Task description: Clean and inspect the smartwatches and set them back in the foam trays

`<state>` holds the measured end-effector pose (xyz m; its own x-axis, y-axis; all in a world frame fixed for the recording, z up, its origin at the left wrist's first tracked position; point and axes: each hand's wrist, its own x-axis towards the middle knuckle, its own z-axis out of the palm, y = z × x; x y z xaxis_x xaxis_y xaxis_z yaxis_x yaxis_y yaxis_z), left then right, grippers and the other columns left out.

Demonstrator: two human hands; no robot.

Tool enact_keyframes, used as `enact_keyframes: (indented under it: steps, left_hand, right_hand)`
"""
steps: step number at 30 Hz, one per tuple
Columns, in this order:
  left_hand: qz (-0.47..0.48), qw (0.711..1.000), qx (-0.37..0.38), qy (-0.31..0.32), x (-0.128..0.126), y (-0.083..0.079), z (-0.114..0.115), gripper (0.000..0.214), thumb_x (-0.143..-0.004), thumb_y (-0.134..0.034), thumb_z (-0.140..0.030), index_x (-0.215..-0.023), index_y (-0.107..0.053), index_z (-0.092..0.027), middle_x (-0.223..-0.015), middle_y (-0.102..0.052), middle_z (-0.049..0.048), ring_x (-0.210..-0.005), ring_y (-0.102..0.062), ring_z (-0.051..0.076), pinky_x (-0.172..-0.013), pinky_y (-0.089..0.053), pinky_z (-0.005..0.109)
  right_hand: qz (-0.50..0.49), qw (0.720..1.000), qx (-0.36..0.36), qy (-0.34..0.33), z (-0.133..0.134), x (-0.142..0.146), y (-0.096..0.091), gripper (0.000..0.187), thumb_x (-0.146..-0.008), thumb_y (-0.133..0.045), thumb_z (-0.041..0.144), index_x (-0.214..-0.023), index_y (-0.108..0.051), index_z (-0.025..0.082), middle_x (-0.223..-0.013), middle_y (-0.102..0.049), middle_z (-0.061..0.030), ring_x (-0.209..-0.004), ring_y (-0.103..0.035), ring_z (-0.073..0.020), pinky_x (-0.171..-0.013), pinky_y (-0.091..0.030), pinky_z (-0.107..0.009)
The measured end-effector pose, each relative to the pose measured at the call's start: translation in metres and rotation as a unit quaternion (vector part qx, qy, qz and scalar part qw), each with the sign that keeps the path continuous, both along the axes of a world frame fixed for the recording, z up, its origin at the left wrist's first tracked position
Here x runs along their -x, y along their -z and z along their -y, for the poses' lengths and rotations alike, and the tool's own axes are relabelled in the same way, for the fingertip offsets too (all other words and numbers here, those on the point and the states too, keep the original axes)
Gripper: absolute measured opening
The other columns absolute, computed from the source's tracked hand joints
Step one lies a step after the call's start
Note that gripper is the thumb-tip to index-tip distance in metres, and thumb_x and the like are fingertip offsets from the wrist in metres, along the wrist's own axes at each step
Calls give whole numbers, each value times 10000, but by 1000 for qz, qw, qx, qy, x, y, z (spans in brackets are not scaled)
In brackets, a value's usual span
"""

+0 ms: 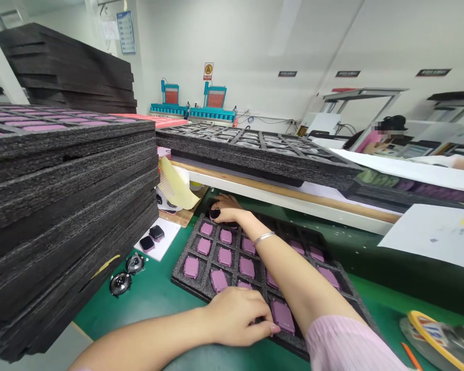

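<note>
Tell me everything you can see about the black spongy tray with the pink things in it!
The black foam tray looks rough and speckled, like a thick sponge. Raised foam walls divide it into a grid of cells, and most visible cells hold pink rounded pieces, one per cell. It lies on a green mat. The left hand rests over its near part, and the right hand is at its far corner. The right forearm hides some cells.
</note>
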<state>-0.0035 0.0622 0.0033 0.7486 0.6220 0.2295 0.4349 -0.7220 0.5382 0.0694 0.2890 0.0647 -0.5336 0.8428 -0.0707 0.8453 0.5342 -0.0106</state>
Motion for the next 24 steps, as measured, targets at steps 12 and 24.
enact_keyframes:
  steps: [12,24]
  left_hand:
    - [8,1000,2,-7,0,1,1,239,-972,-616,-393,-912,-727,-190,-906,-743,25,-858,-706,177,-746,-505,263]
    - [18,1000,13,-8,0,2,1,241,-984,-588,-367,-902,-718,-182,-904,-733,38,-859,-685,181,-773,-500,269]
  right_hand:
    - [75,995,63,22,5,-52,2,337,-985,-633,367,-1279,-623,202,-1347,-619,-102,-1136,-647,-237,-958,-564,-462]
    - [64,991,95,76,9,-96,6,339,-985,-634,368,-1275,-622,193,-1318,-632,-99,-1109,-658,-231,-935,-576,-451]
